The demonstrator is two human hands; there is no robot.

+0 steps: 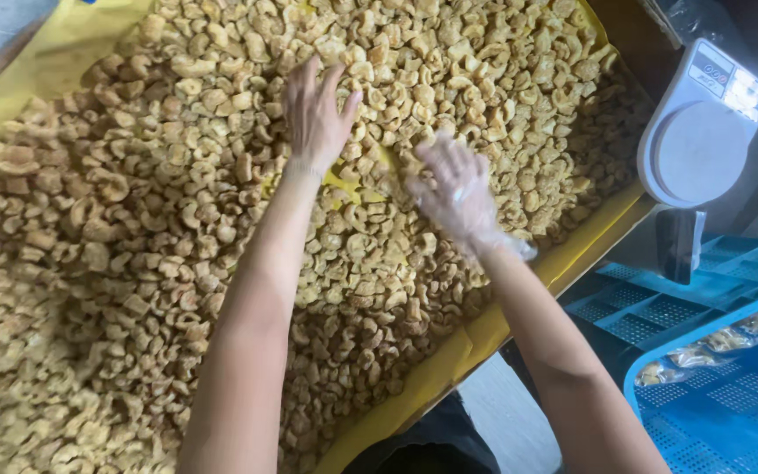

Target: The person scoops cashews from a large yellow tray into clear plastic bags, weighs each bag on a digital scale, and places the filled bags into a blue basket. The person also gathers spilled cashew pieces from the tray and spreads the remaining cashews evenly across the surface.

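Fried pork-rind pieces [177, 219] covered the yellow liner [449, 360] under and around both hands. Left hand [316, 114], bare, lay flat with fingers [309, 75] spread wide, rinds beneath and beyond the fingertips. Right hand [454, 189], in a clear plastic glove, was blurred; fingers loosely spread over rinds. White weighing scale [704, 132] stood well apart, right of those fingers.

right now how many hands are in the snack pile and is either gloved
2. The bare left hand lies flat on the fried snack pieces at upper centre; the right hand, in a clear thin glove, rests just beside it.
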